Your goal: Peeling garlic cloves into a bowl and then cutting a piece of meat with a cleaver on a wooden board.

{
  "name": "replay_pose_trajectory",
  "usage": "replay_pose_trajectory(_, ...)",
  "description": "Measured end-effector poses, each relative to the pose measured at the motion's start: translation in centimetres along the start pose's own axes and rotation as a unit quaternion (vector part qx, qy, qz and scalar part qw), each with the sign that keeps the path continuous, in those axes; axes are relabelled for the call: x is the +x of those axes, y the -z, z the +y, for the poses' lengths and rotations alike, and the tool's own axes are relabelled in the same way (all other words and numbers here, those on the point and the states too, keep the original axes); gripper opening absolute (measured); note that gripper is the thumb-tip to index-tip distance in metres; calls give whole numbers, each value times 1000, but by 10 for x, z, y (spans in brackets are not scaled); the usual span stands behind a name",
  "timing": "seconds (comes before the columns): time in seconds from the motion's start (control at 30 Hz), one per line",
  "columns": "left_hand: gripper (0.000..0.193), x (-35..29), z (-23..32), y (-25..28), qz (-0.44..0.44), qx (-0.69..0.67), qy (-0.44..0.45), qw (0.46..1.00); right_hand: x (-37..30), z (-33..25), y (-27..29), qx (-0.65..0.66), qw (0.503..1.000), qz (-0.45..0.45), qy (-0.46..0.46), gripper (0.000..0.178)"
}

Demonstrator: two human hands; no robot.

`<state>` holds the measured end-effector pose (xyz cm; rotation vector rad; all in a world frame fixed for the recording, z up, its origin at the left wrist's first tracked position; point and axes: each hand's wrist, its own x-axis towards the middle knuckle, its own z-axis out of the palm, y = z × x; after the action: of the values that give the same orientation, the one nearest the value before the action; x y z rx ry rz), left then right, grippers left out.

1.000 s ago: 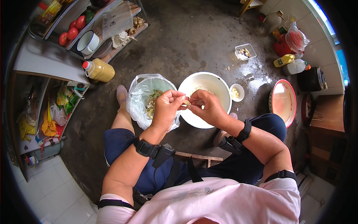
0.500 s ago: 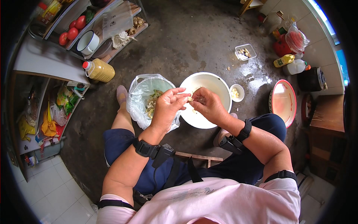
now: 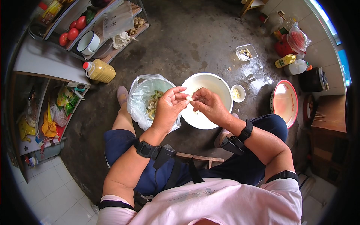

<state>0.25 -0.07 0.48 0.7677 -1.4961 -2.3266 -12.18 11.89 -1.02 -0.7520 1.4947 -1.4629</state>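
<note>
Glossy basin, crinkled translucent plastic bag

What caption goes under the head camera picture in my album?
Left hand and right hand hold a small pale piece between them, near a white basin and clear bag.

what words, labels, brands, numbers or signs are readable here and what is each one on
None reads clearly enough to quote.
Clear plastic bag on the shelf: small dark printed mark, too small to read.
Yellow bottle by the tiled wall: label, too small.
Yellow package, upper left: print, too blurred.
Pink T-shirt: faint grey print, no legible words.
</note>
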Motion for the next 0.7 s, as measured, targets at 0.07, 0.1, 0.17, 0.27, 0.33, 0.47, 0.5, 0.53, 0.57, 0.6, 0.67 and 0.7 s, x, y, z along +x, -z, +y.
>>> replay_pose_trajectory(0.07,38,0,-1,-1,3,32,-13,999,0,-2,1,-8,1000,-1,-6,15)
replay_pose_trajectory(0.1,37,0,-1,-1,5,65,-27,998,0,-3,2,-17,1000,-3,-13,15)
replay_pose_trajectory(0.17,38,0,-2,-2,-1,87,-38,995,1,-5,3,-19,1000,-9,-15,15)
replay_pose_trajectory(0.27,38,-1,-1,-3,-7,117,-49,992,2,-4,4,-28,999,-16,-19,16)
replay_pose_trajectory(0.33,38,-1,-1,-3,-9,124,-49,991,2,-4,4,-36,999,-16,-22,16)
replay_pose_trajectory(0.47,37,-1,-1,-3,-7,134,-51,990,2,-4,4,-50,998,-15,-27,13)
replay_pose_trajectory(0.5,37,-1,-1,-3,-4,137,-51,989,2,-5,4,-53,998,-13,-30,12)
replay_pose_trajectory(0.53,37,-1,0,-3,-4,137,-51,989,2,-5,4,-53,998,-13,-30,12)
replay_pose_trajectory(0.57,37,-1,0,-4,-2,137,-49,989,2,-6,4,-54,998,-9,-29,11)
replay_pose_trajectory(0.6,38,-1,1,-4,0,138,-47,989,2,-6,3,-55,998,-6,-28,11)
replay_pose_trajectory(0.67,38,-1,2,-4,3,141,-48,989,2,-7,4,-58,998,-6,-28,11)
replay_pose_trajectory(0.7,38,-1,2,-4,7,145,-49,988,2,-7,5,-61,998,-6,-28,11)
